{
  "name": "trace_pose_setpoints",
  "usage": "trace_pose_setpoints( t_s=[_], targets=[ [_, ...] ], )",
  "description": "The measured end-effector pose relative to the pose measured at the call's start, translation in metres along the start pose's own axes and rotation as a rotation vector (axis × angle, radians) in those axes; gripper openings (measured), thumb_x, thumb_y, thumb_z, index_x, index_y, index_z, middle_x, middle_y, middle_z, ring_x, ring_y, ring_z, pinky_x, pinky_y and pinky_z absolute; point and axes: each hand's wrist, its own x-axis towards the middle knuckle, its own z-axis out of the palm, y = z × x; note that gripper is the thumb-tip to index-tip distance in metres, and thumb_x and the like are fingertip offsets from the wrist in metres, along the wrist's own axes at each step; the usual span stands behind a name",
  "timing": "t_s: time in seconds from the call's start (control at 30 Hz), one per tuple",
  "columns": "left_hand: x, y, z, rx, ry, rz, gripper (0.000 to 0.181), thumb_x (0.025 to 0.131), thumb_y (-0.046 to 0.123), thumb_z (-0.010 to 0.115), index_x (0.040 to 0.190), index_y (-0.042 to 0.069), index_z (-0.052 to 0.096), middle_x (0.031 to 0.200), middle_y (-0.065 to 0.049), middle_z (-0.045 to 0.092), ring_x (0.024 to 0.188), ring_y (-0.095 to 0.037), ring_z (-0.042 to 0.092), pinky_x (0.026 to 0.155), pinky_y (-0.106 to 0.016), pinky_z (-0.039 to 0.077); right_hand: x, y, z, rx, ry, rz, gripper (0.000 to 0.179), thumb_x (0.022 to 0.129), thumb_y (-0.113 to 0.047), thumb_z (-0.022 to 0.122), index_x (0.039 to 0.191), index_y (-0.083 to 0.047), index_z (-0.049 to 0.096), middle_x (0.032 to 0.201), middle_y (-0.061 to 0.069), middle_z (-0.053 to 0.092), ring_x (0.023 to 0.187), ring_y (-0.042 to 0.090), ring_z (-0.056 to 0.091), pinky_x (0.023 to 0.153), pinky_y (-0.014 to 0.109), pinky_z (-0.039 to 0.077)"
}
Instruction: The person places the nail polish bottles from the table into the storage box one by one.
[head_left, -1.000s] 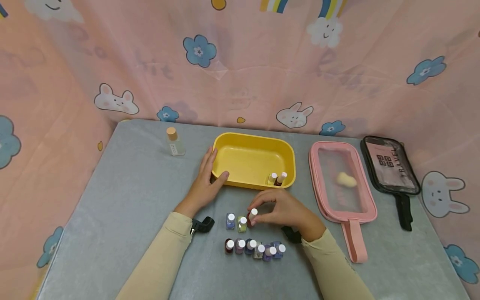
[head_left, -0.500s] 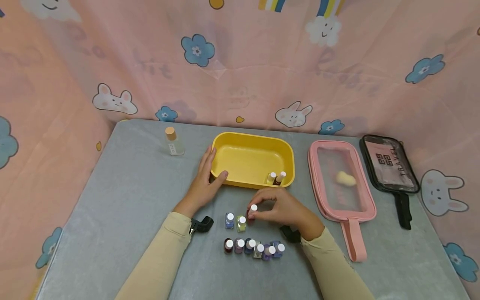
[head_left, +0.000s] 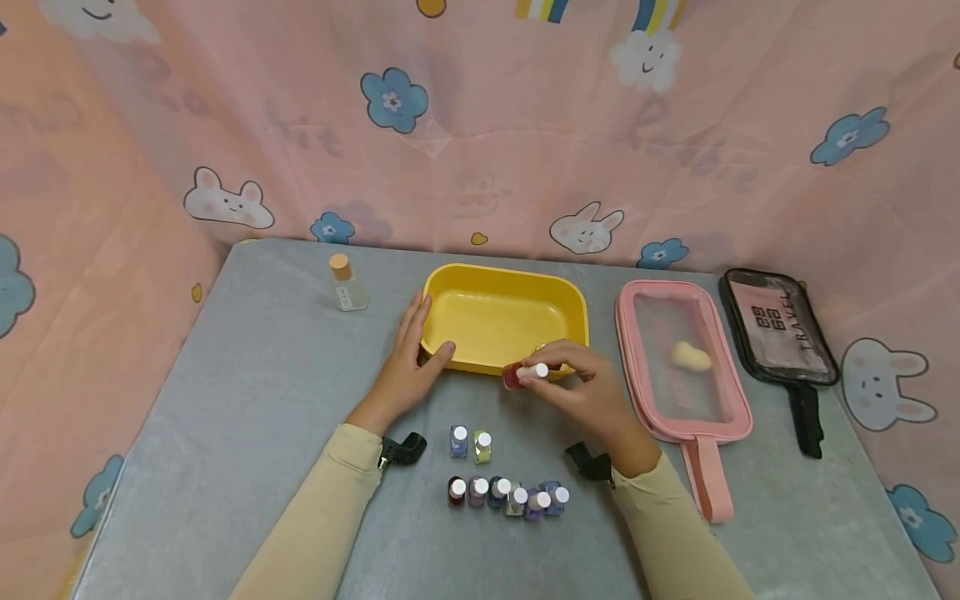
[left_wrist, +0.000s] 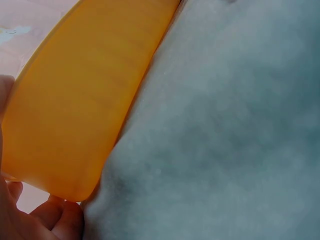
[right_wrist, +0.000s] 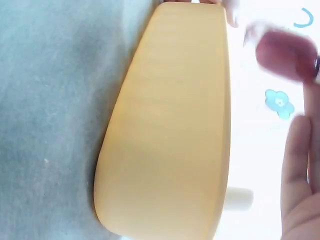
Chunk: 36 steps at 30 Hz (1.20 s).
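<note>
My right hand [head_left: 592,396] pinches a red nail polish bottle [head_left: 513,377] by its white cap, tilted, just over the near rim of the yellow tray [head_left: 498,312]. In the right wrist view the same polish bottle [right_wrist: 286,55] looks blurred, above the tray's rim. My left hand [head_left: 408,358] rests on the tray's left end, fingers fairly straight along its side and thumb at the near edge. Bottles inside the tray's near right corner are mostly hidden by my right hand. A blue polish bottle [head_left: 458,442] and a yellow-green one [head_left: 482,447] stand in front of the tray.
A row of several polish bottles [head_left: 497,493] stands nearer me. A clear bottle with a wooden-looking cap [head_left: 348,287] is at the back left. Right of the tray lie a pink pouch [head_left: 678,367] and a black-edged pouch [head_left: 783,329]. A printed curtain [head_left: 480,125] hangs behind the table.
My right hand has lifted the red nail polish bottle off the table and carried it away from me to the tray's near rim, tilting it. The left hand has stayed at the tray.
</note>
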Motion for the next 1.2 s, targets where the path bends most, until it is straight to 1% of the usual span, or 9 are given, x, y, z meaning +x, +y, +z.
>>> trace_pose_setpoints(
  t_s=[0.1, 0.23, 0.43, 0.57, 0.67, 0.73, 0.97, 1.1, 1.2],
  targets=[
    [0.000, 0.000, 0.000, 0.001, 0.001, 0.003, 0.083, 0.107, 0.036, 0.061, 0.172, 0.017, 0.013, 0.178, -0.005, 0.002, 0.161, -0.023, 0.009, 0.128, -0.052, 0.016, 0.001, 0.000, -0.001, -0.077, 0.075, -0.005, 0.030, 0.078, 0.010, 0.088, 0.103, -0.006, 0.082, 0.102, 0.005, 0.078, 0.096, 0.018, 0.069, 0.090, 0.023, 0.055],
    [0.000, 0.001, 0.000, 0.004, 0.000, 0.003, 0.083, 0.107, 0.036, 0.061, 0.172, 0.017, 0.013, 0.178, -0.004, 0.002, 0.161, -0.023, 0.009, 0.128, -0.051, 0.016, 0.001, 0.004, -0.002, -0.157, 0.129, 0.004, 0.031, 0.078, 0.009, 0.089, 0.106, -0.005, 0.082, 0.105, 0.007, 0.078, 0.099, 0.021, 0.070, 0.095, 0.021, 0.053],
    [-0.001, 0.000, 0.000, 0.002, -0.002, -0.007, 0.083, 0.107, 0.038, 0.060, 0.172, 0.019, 0.013, 0.178, -0.002, 0.001, 0.161, -0.023, 0.009, 0.128, -0.052, 0.016, 0.002, 0.012, -0.003, -0.208, 0.183, 0.080, 0.030, 0.082, 0.002, 0.089, 0.111, -0.004, 0.082, 0.107, 0.007, 0.079, 0.103, 0.023, 0.071, 0.103, 0.019, 0.048],
    [-0.001, 0.000, 0.000, -0.002, -0.002, -0.008, 0.083, 0.107, 0.038, 0.060, 0.172, 0.018, 0.013, 0.178, -0.005, 0.002, 0.161, -0.023, 0.009, 0.127, -0.053, 0.015, 0.002, 0.018, -0.002, -0.223, 0.184, 0.128, 0.030, 0.085, -0.004, 0.089, 0.114, -0.005, 0.082, 0.106, 0.006, 0.078, 0.093, 0.021, 0.067, 0.090, 0.020, 0.052],
    [-0.001, 0.000, 0.000, -0.006, -0.003, -0.004, 0.083, 0.107, 0.036, 0.060, 0.172, 0.018, 0.012, 0.178, -0.006, 0.002, 0.161, -0.023, 0.008, 0.128, -0.053, 0.015, 0.002, 0.023, -0.001, -0.225, 0.181, 0.142, 0.030, 0.086, -0.005, 0.089, 0.115, -0.005, 0.082, 0.104, 0.005, 0.078, 0.086, 0.021, 0.063, 0.077, 0.029, 0.053],
    [-0.001, 0.000, 0.000, -0.006, -0.002, 0.000, 0.083, 0.107, 0.036, 0.060, 0.172, 0.017, 0.013, 0.178, -0.007, 0.002, 0.161, -0.023, 0.008, 0.128, -0.053, 0.015, 0.001, 0.026, -0.001, -0.225, 0.182, 0.147, 0.030, 0.086, -0.005, 0.088, 0.115, -0.006, 0.082, 0.103, 0.005, 0.078, 0.084, 0.021, 0.062, 0.073, 0.033, 0.052],
    [-0.001, 0.001, 0.000, -0.002, -0.001, 0.003, 0.083, 0.107, 0.037, 0.060, 0.172, 0.017, 0.012, 0.178, -0.007, 0.002, 0.161, -0.024, 0.008, 0.127, -0.053, 0.015, 0.003, 0.034, 0.000, -0.208, 0.163, 0.116, 0.029, 0.085, -0.001, 0.088, 0.114, -0.006, 0.082, 0.101, 0.004, 0.078, 0.079, 0.023, 0.062, 0.074, 0.031, 0.053],
    [-0.001, 0.001, 0.000, -0.001, -0.003, -0.005, 0.084, 0.107, 0.037, 0.060, 0.172, 0.018, 0.012, 0.178, -0.006, 0.002, 0.161, -0.024, 0.008, 0.127, -0.053, 0.015, 0.004, 0.035, 0.001, -0.195, 0.131, 0.098, 0.030, 0.085, 0.001, 0.087, 0.114, -0.005, 0.081, 0.105, 0.005, 0.078, 0.085, 0.021, 0.064, 0.079, 0.028, 0.054],
    [-0.001, 0.001, 0.000, -0.003, -0.003, -0.008, 0.084, 0.107, 0.037, 0.060, 0.172, 0.018, 0.012, 0.178, -0.006, 0.001, 0.161, -0.023, 0.008, 0.128, -0.053, 0.015, 0.005, 0.035, 0.001, -0.207, 0.107, 0.098, 0.031, 0.085, 0.000, 0.087, 0.115, -0.005, 0.081, 0.108, 0.004, 0.078, 0.085, 0.018, 0.064, 0.077, 0.027, 0.055]
  ],
)
